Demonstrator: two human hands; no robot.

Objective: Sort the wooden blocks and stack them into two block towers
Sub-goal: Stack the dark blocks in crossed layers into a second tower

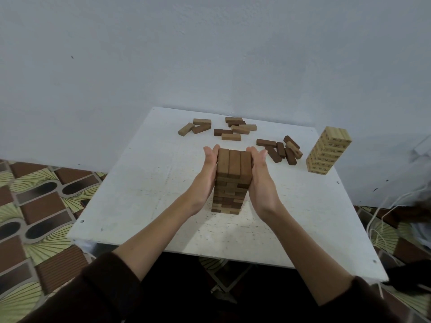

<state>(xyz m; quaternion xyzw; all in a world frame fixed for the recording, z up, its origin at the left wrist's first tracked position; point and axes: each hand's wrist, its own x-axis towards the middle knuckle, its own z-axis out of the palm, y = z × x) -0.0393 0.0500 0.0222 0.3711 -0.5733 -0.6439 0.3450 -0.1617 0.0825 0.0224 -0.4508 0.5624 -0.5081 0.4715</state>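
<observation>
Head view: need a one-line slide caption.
Both flat hands, left hand and right hand, square up the dark block tower; loose blocks and light tower wait behind.

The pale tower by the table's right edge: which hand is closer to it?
Right. The right hand presses the dark tower's right side, nearer the pale tower; the left hand presses its far side.

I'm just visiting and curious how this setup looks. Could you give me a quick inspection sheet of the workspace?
Surface: square white table, speckled.
Job's things: dark brown wooden block tower at centre; pale printed wooden block tower far right; loose brown and tan wooden blocks scattered behind.
Clutter: nothing seen.
Grips: left hand and right hand, fingers straight, press the dark tower's sides.
Cables: white cords hang at right.
Surroundings: grey wall, patterned floor.
</observation>
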